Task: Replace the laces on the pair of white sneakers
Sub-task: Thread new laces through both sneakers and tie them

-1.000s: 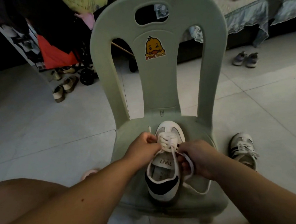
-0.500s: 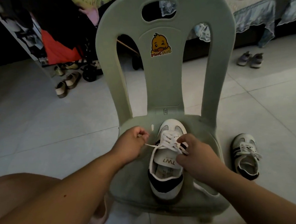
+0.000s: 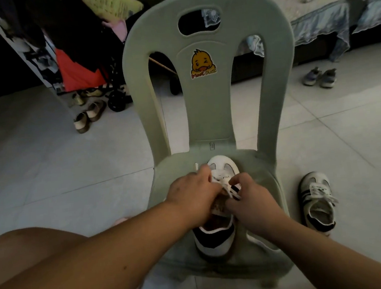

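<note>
White sneaker sits on the seat of a pale green plastic chair, its toe pointing away from you toward the backrest and its dark heel nearest you, as both your hands work at its lacing. Your left hand lies across the left side of the eyelets with fingers curled down onto the lace, and a short white lace tip pokes out just beyond its knuckles. Your right hand, touching the left over the tongue, pinches a strand of the same lace between thumb and forefinger, just above the striped side of the shoe. Neither hand is spread: each is clamped on the lace. More of the lace trails over the seat under your right wrist, beside the heel.

To the right of your right hand, the second sneaker stands on the tiled floor just beside the chair, laced, toe also pointing away from you. Beyond both hands, a yellow duck sticker marks the backrest. Far off to the right a small pair of dark shoes waits in front of a bed; far off to the left lie beige slip-ons. Your bare knee fills the corner below your left forearm
</note>
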Demonstrator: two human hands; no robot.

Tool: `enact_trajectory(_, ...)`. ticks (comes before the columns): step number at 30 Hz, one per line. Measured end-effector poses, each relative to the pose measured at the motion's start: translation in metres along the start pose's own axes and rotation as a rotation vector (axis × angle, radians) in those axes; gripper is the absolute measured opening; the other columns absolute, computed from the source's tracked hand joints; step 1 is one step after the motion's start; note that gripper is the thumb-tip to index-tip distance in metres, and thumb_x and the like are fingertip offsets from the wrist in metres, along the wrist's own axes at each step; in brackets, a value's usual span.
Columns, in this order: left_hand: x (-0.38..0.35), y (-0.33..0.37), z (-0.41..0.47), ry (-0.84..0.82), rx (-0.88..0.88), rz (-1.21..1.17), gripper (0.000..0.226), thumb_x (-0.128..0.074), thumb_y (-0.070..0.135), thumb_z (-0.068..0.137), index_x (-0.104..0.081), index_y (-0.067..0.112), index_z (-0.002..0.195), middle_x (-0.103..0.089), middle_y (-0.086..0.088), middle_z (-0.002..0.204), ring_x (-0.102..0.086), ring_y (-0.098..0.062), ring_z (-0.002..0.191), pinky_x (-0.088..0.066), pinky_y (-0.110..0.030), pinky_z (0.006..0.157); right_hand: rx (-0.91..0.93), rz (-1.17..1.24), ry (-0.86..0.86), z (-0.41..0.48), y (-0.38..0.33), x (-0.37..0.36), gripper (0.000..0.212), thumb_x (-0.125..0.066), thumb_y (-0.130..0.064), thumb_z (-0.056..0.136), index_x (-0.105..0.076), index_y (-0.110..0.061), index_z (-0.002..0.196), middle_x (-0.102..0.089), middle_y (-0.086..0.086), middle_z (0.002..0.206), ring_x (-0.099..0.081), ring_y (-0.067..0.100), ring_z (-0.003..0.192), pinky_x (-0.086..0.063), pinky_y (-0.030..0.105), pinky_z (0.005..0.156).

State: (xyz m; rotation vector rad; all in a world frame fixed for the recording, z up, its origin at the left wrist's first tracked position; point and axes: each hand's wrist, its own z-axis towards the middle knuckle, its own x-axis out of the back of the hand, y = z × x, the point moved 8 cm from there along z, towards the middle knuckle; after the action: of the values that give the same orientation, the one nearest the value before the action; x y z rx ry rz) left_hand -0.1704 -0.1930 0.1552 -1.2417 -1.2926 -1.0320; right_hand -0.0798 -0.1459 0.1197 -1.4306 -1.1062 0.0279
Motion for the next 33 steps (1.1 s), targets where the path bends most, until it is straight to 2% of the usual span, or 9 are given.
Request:
enact_trajectory(3, 0.004, 0.005, 0.003, 0.091, -0.092, 0.016, 0.028, -0.059, 0.039, 0.087, -0.063, 0.024, 0.111, -0.046, -0.005, 0.112, -0.055, -0.025, 0.091, -0.044, -0.031, 0.069, 0.009, 0.018, 0.017, -0.002, -0.001, 0.001, 0.035, -0.065, -0.023, 0.082, -0.044, -0.024, 0.110, -0.060, -0.002, 0.095, -0.059, 0.016, 0.082, -0.045, 0.023, 0.063)
enact_trajectory(6, 0.015, -0.002, -0.007, 0.244, -0.171, -0.123, 0.018, -0.061, 0.033, 0.078, -0.068, 0.017, 0.077, -0.060, -0.004, 0.084, -0.058, -0.022, 0.063, -0.037, -0.023, 0.049, 0.037, 0.003, 0.032, -0.003, -0.002, 0.004, 0.034, -0.064, -0.027, 0.085, -0.044, -0.025, 0.112, -0.058, -0.008, 0.089, -0.056, 0.009, 0.077, -0.040, 0.012, 0.056)
enact_trajectory(9, 0.015, -0.011, -0.016, 0.370, -0.139, -0.200, 0.022, -0.053, 0.036, 0.078, -0.059, 0.018, 0.066, -0.058, -0.002, 0.071, -0.053, -0.020, 0.054, -0.038, -0.022, 0.043, 0.053, -0.017, 0.044, -0.002, -0.002, 0.008, 0.032, -0.064, -0.023, 0.084, -0.046, -0.025, 0.110, -0.053, -0.014, 0.076, -0.049, -0.001, 0.066, -0.033, 0.008, 0.047)
enact_trajectory(12, 0.010, -0.011, -0.022, 0.397, -0.122, -0.242, 0.021, -0.051, 0.034, 0.079, -0.057, 0.018, 0.067, -0.058, -0.002, 0.070, -0.054, -0.021, 0.053, -0.044, -0.023, 0.042, 0.059, -0.065, 0.059, -0.002, -0.005, 0.010, 0.035, -0.064, -0.022, 0.084, -0.049, -0.026, 0.115, -0.060, -0.011, 0.081, -0.057, 0.006, 0.072, -0.039, 0.015, 0.055)
enact_trajectory(15, 0.006, -0.012, -0.026, 0.410, -0.099, -0.278, 0.021, -0.051, 0.033, 0.079, -0.059, 0.017, 0.068, -0.059, -0.002, 0.070, -0.054, -0.019, 0.052, -0.042, -0.022, 0.043, 0.154, -0.197, 0.052, -0.002, -0.016, 0.008, 0.038, -0.062, -0.027, 0.084, -0.048, -0.030, 0.120, -0.063, -0.005, 0.108, -0.061, 0.014, 0.092, -0.049, 0.026, 0.076)
enact_trajectory(19, -0.005, -0.013, -0.028, 0.366, -0.072, -0.346, 0.018, -0.053, 0.035, 0.079, -0.058, 0.019, 0.073, -0.057, -0.001, 0.077, -0.053, -0.019, 0.054, -0.042, -0.024, 0.041, 0.220, -0.314, -0.149, -0.005, -0.019, -0.014, 0.065, -0.064, -0.038, 0.077, -0.037, -0.036, 0.136, -0.042, -0.006, 0.130, -0.050, 0.014, 0.113, -0.044, 0.026, 0.094)
enact_trajectory(25, -0.003, -0.047, -0.036, 0.202, 0.203, -0.498, 0.028, -0.058, 0.055, 0.081, -0.062, 0.032, 0.097, -0.052, 0.018, 0.095, -0.052, -0.003, 0.083, -0.049, -0.026, 0.073, 0.299, -0.434, 0.012, -0.003, -0.026, -0.009, 0.043, -0.050, -0.029, 0.090, -0.052, -0.036, 0.132, -0.053, -0.003, 0.125, -0.056, 0.017, 0.107, -0.047, 0.028, 0.088)
enact_trajectory(30, -0.015, -0.070, -0.045, -0.011, 0.343, -0.491, 0.033, -0.054, 0.053, 0.088, -0.073, 0.025, 0.090, -0.069, 0.004, 0.079, -0.060, -0.010, 0.071, -0.050, -0.030, 0.069, 0.324, -0.450, 0.048, -0.004, -0.026, -0.012, 0.041, -0.050, -0.026, 0.091, -0.056, -0.035, 0.131, -0.056, -0.002, 0.121, -0.057, 0.021, 0.106, -0.044, 0.029, 0.084)
enact_trajectory(33, -0.023, -0.076, -0.051, -0.014, 0.379, -0.576, 0.031, -0.054, 0.043, 0.091, -0.074, 0.020, 0.086, -0.068, -0.001, 0.079, -0.059, -0.014, 0.072, -0.046, -0.031, 0.071, 0.315, -0.471, 0.064, -0.004, -0.023, -0.011, 0.042, -0.051, -0.023, 0.090, -0.058, -0.035, 0.130, -0.059, 0.000, 0.117, -0.059, 0.023, 0.103, -0.045, 0.029, 0.081)
